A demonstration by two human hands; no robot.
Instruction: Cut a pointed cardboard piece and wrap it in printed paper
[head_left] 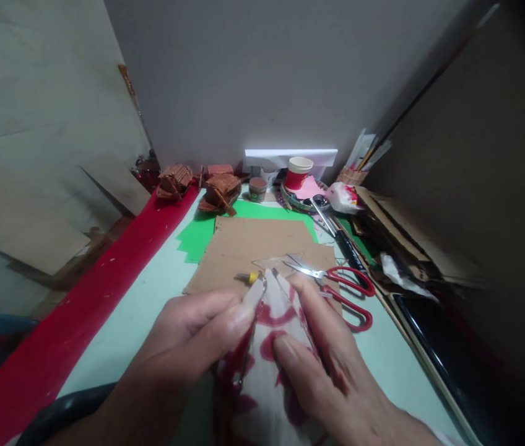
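A white cloth with dark red patches (272,322) is held up in front of me, partly blurred. My left hand (202,328) pinches its left edge, thumb and fingers closed near the top. At the right edge my right hand (327,347) grips the same cloth, its thumb lying on the front. A thin metal piece runs down the cloth beside my left thumb. Just beyond the hands lies a brown cardboard sheet (262,241) with pencil lines. Red-handled scissors (337,279) rest open at its right side, and a small yellow-ended tool (252,277) lies near my left fingertips.
Green paper (192,241) sticks out under the cardboard. Brown crafted pieces (220,189), a small jar (257,189) and a red-and-white cup (298,173) stand at the back. On the right are a black-handled tool (348,248), stacked cardboard (397,232) and a dark glossy device (443,347).
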